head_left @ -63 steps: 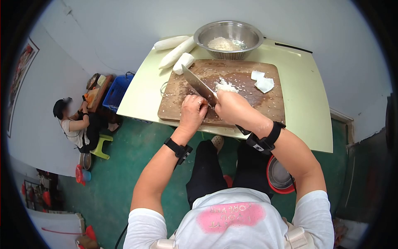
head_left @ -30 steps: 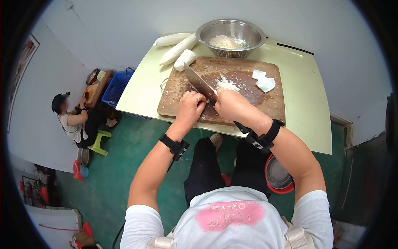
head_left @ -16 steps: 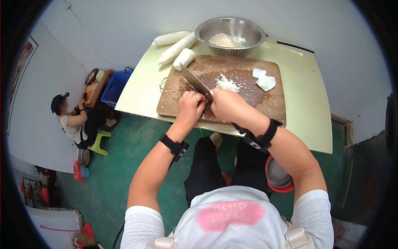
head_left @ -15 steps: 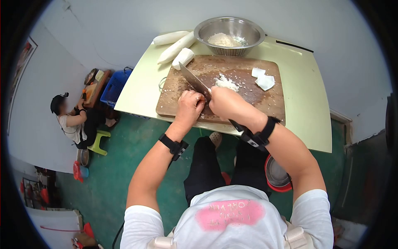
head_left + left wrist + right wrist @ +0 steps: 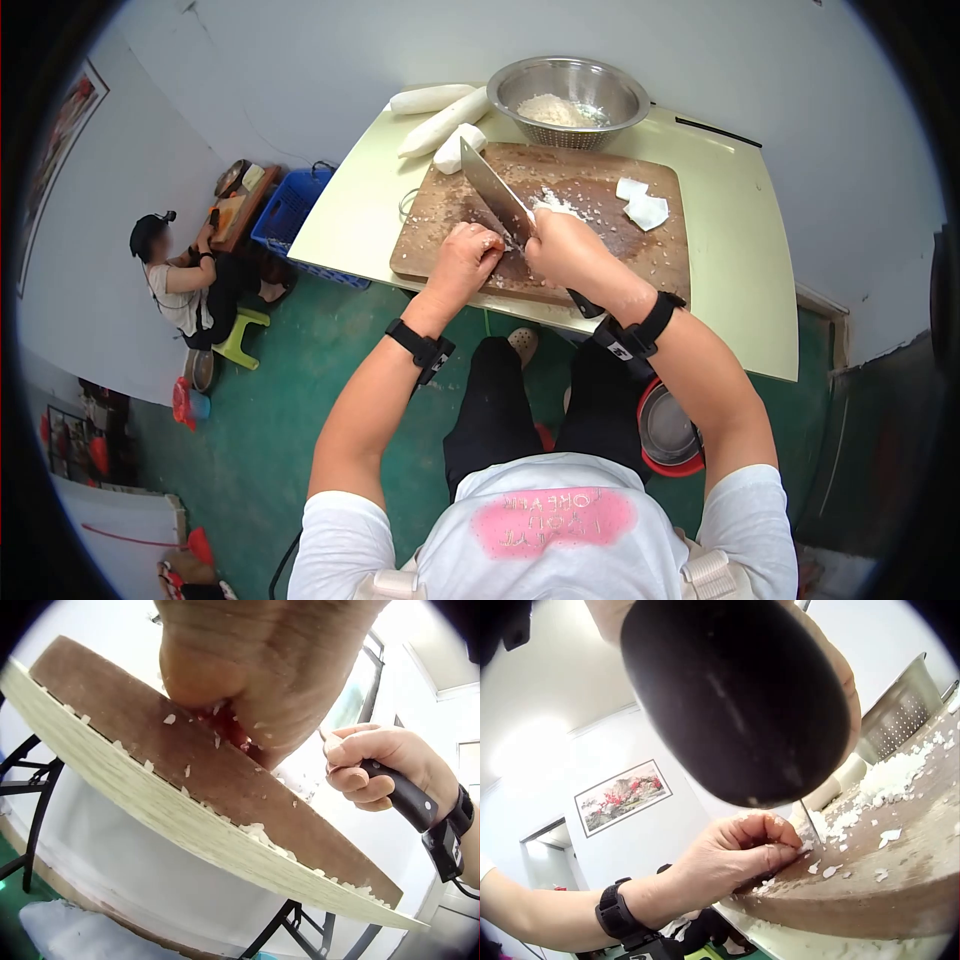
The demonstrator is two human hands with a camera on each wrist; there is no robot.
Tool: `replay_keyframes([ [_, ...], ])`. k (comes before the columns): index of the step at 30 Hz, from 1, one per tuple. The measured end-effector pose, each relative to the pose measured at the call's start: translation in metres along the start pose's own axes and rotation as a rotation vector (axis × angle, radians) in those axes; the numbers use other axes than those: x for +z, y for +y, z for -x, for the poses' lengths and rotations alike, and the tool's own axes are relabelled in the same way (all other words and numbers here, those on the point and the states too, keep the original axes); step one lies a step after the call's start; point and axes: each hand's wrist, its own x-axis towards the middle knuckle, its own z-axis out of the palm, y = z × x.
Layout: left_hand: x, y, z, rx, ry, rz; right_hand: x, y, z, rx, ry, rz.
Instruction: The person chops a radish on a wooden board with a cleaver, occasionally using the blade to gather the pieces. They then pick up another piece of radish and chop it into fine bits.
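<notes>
In the head view, my right hand grips a cleaver by its black handle, the blade slanting up-left across the wooden chopping board. My left hand lies at the board's front, fingers curled beside the blade. The right wrist view shows a small white radish piece pinched at its fingertips, right at the blade; the rest of the piece is hidden. Chopped white radish lies in a heap past the blade. Two flat white slices rest at the board's right.
A steel colander holding chopped white stuff stands behind the board. Peeled white radishes lie at its left, with a shorter piece touching the board's corner. A person sits at far left beside a blue crate.
The head view has shifted a little. My right hand has moved the cleaver slightly right over the board, and the left hand keeps its place near the front edge.
</notes>
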Motion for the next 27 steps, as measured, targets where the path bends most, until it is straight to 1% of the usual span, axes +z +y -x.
replay_keyframes([
  [4, 0.003, -0.001, 0.000, 0.009, 0.001, -0.026, 0.000, -0.002, 0.004, -0.026, -0.002, 0.009],
  [6, 0.004, -0.001, -0.001, 0.005, 0.004, -0.029, 0.002, -0.006, 0.004, 0.015, -0.091, 0.052],
  [7, 0.005, -0.001, -0.001, 0.022, 0.024, -0.028, 0.004, -0.008, 0.003, 0.013, -0.094, 0.053],
  [9, 0.004, -0.001, 0.000, 0.032, 0.045, -0.029, 0.008, -0.013, 0.000, -0.035, -0.031, 0.163],
  [13, 0.004, 0.003, -0.001, 0.034, 0.032, -0.082, 0.005, -0.015, -0.009, -0.037, -0.058, 0.098],
  [15, 0.004, 0.002, 0.000, 0.024, 0.042, -0.099, 0.007, -0.011, -0.011, 0.021, -0.075, 0.019],
  [19, 0.006, 0.003, 0.005, 0.021, 0.078, -0.062, 0.004, -0.008, 0.004, -0.019, -0.026, 0.046],
  [21, 0.007, 0.003, 0.003, 0.033, 0.083, -0.068, -0.004, -0.013, 0.009, 0.037, -0.136, -0.084],
  [25, 0.006, 0.001, 0.002, 0.039, 0.068, -0.073, -0.002, -0.012, -0.003, 0.043, -0.186, -0.081],
  [27, 0.005, 0.001, 0.003, 0.043, 0.067, -0.071, -0.003, -0.019, -0.007, 0.078, -0.226, 0.025],
])
